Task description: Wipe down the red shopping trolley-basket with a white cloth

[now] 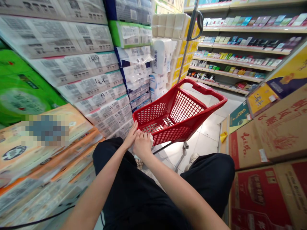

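A red plastic shopping cart (182, 127) with grid walls stands in front of my knees, its handle turned away from me. My left hand (131, 135) rests on the near left corner of the cart's rim, fingers bent over the edge. Just to its right, my right hand (143, 143) is closed over a crumpled white cloth or tissue (151, 139) against the cart's near end. Only a small edge of that white piece shows beside the fingers.
Stacked packs of paper (96, 80) rise on the left, with orange packs (79, 127) nearer to me. Cardboard cartons (283, 127) line the right side. Shelves of small boxes (240, 41) stand beyond the cart. A dark pole with a handle (192, 28) leans behind it.
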